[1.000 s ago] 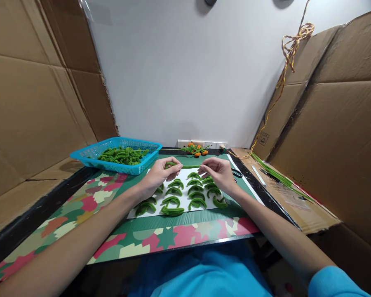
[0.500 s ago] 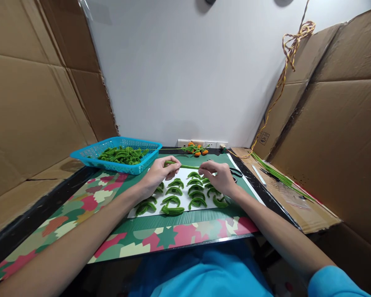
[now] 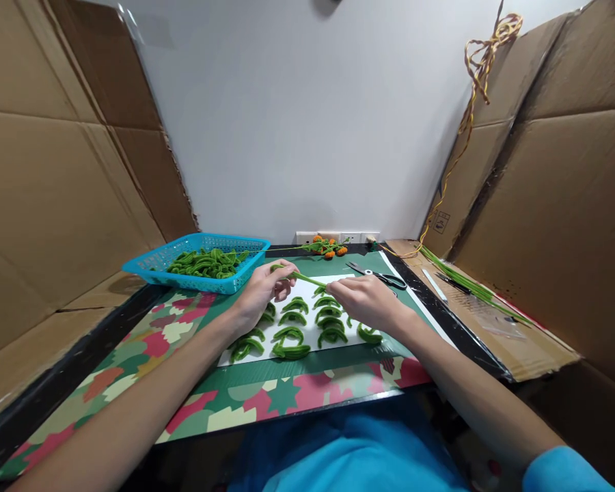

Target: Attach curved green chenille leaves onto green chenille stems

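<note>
My left hand (image 3: 267, 285) pinches one part of a green pipe cleaner (image 3: 309, 279) between thumb and fingers. My right hand (image 3: 361, 298) is closed around its other end, which the fingers hide. The stem runs between both hands above a white sheet (image 3: 307, 355), sloping down to the right. On that sheet lie rows of curved green pipe cleaner pieces (image 3: 293, 318), some partly covered by my hands. Just beyond my right hand rests a pair of scissors (image 3: 389, 280) with dark handles.
At the back left stands a blue basket (image 3: 225, 283) heaped with green fuzzy pieces (image 3: 208, 262). Orange flowers on green stems (image 3: 329, 247) lie near the wall. Long green stems (image 3: 456, 277), a white stick (image 3: 434, 285) and a dark slim tool (image 3: 454, 283) lie right. Cardboard walls (image 3: 558, 205) flank the table.
My right hand has turned and dropped slightly, so the stem now tilts instead of lying level. More of the scissors shows. The whole view has shifted a little.
</note>
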